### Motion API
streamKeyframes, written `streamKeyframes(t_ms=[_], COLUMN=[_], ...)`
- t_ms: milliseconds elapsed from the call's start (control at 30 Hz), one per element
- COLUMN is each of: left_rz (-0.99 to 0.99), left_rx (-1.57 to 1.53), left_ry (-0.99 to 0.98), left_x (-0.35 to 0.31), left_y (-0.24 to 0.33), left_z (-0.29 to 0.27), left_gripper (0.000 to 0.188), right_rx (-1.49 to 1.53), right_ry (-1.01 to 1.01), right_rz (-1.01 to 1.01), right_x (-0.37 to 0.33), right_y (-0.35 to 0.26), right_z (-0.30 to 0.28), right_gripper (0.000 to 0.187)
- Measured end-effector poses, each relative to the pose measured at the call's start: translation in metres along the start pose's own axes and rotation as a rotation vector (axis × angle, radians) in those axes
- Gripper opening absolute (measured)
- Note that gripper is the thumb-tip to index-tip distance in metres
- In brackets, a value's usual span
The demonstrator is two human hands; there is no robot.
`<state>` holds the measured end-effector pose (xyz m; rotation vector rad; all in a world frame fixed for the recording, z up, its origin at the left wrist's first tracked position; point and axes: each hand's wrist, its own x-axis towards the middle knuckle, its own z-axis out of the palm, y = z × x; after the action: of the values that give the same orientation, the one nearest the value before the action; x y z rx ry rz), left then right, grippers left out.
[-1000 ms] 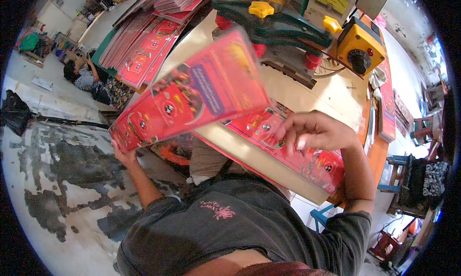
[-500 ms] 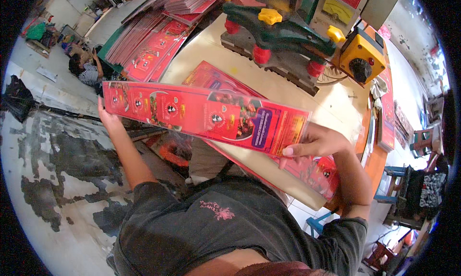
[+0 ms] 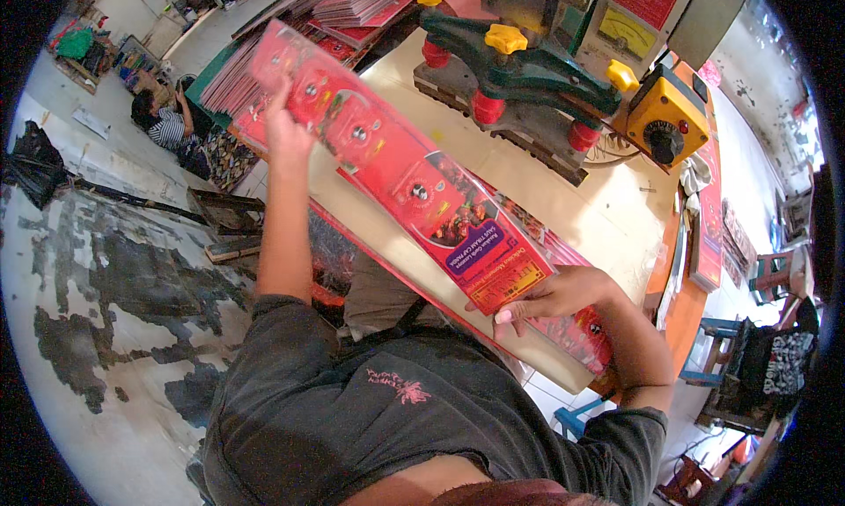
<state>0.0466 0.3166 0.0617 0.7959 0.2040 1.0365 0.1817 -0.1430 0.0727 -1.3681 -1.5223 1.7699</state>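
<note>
Between my two hands slants a long red printed strip (image 3: 414,185) with food pictures and a clear, shiny plastic cover. Its far end is gripped by my left hand (image 3: 289,132), close to a stack of similar printed sheets (image 3: 238,88). At its near right end, my right hand (image 3: 556,293) pinches the corner between thumb and fingers. Beneath it, more red strips (image 3: 588,334) lie on the cream-coloured work board (image 3: 572,209), partly hidden by the held one and by my right hand.
Beyond the board stands a press with a dark green bar (image 3: 528,75), yellow knobs and red posts. A yellow control box (image 3: 666,119) with a black dial sits to its right. Another person (image 3: 167,123) is at the far left. A blue-legged stool (image 3: 715,348) stands at right.
My left hand has swung the strip's left end up and away, so the strip now slopes steeply toward the sheet stack. My right hand keeps its end, shifted slightly nearer.
</note>
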Motion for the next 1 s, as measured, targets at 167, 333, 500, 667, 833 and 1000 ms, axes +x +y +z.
streamKeyframes(t_ms=[167, 333, 500, 667, 833, 1000], left_rz=[-0.28, -0.318, -0.316, -0.282, -0.252, -0.248], left_rx=[-0.006, -0.063, -0.047, -0.012, 0.041, 0.093], left_ry=[0.099, 0.054, 0.155, 0.174, 0.23, 0.286], left_x=[-0.026, -0.068, -0.102, -0.113, -0.112, -0.113], left_y=[-0.053, -0.073, -0.09, -0.092, -0.087, -0.083], left_z=[0.032, 0.041, 0.035, 0.031, 0.039, 0.042], left_gripper=[0.028, 0.032, 0.036, 0.034, 0.034, 0.034], right_rx=[0.011, 0.059, 0.219, 0.273, 0.378, 0.38], right_ry=[0.091, 0.138, 0.305, 0.314, 0.317, 0.377], right_rz=[0.1, 0.22, 0.055, 0.004, -0.051, -0.076], right_x=[0.0, 0.005, 0.008, 0.014, 0.012, 0.013], right_y=[-0.02, -0.011, -0.011, 0.011, 0.001, 0.003], right_z=[0.001, 0.002, 0.002, 0.0, -0.002, 0.002], right_gripper=[0.059, 0.056, 0.043, 0.042, 0.047, 0.046])
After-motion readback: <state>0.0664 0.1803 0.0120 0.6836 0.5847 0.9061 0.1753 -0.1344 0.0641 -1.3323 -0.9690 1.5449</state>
